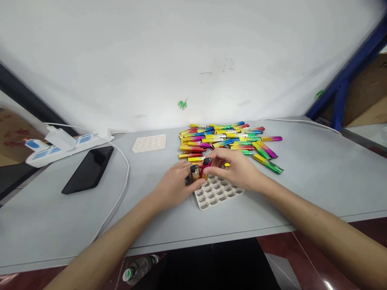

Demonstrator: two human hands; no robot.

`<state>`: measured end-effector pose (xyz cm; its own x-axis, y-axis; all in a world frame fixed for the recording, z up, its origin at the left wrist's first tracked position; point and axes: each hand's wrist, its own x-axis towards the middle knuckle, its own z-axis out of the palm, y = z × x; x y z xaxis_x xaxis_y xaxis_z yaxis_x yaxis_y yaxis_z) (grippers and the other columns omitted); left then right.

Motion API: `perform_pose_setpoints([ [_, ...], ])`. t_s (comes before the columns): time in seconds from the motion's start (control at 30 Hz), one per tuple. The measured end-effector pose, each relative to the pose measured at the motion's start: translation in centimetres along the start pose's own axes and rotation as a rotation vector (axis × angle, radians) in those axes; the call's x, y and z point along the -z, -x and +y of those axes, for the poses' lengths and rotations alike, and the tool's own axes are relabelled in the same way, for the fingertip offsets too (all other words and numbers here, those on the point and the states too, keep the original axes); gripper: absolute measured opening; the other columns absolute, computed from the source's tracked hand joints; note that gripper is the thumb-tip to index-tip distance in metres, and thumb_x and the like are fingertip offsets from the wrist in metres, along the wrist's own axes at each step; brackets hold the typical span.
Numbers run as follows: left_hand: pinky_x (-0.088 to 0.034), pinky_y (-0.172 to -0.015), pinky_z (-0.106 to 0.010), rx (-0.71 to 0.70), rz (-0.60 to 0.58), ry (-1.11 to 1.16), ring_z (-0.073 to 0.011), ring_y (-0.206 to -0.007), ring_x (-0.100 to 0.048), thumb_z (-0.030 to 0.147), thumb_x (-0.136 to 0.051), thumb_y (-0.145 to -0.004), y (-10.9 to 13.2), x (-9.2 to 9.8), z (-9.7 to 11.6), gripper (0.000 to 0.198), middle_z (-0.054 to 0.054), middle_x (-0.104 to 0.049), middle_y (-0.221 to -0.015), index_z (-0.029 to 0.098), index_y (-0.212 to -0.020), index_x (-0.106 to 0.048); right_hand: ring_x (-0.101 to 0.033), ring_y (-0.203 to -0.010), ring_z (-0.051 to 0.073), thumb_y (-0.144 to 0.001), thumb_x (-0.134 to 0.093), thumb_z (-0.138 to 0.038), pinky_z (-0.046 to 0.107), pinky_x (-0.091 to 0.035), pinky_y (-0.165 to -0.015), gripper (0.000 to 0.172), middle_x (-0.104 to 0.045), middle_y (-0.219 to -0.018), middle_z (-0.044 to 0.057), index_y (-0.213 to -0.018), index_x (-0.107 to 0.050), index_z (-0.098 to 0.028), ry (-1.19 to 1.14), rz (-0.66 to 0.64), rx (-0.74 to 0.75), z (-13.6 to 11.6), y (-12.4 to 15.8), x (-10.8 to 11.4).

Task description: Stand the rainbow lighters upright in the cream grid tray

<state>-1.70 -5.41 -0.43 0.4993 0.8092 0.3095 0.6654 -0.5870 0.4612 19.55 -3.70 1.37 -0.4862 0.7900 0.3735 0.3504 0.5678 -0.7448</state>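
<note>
Right hand (234, 168): thumb and fingers closed on a red lighter (206, 167), upright, black top uppermost, above the far left part of a pale tray.
Left hand (173, 183): fingers curled about a gold lighter (195, 173), also upright with a black top, just beside the red one; thumb reaching across in front. Whether these fingers grip firmly cannot be told.
Pale tray (216, 194): rows of holes, lying on a grey table (317, 173), partly under both hands.
Shiny coloured pieces (225, 139): one loose heap behind the hands, in yellow, red, blue, green and purple.
Second tray (149, 143): pale, flat, left of the heap.
Black phone (88, 169): lying at left, near a white power strip (86, 137) with plugs in it.
White cable (128, 167): curving toward the front edge.
Clear bottle (141, 269): green cap, below table level.
</note>
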Motion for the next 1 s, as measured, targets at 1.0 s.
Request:
perform_pose_setpoints([
  [1.0,-0.046,-0.073,-0.030,-0.001,-0.062,0.042,-0.0174,-0.080,-0.057,0.030,-0.062,-0.084,-0.1,1.0,0.2,0.020,0.000,-0.061,-0.076,0.020,-0.068,-0.054,-0.056,-0.090,0.024,-0.093,-0.057,-0.038,0.039,-0.043,-0.080,0.021,-0.068,-0.093,0.007,-0.090,-0.071,-0.023,0.553,0.000,0.037,2.2,-0.5,1.1],
])
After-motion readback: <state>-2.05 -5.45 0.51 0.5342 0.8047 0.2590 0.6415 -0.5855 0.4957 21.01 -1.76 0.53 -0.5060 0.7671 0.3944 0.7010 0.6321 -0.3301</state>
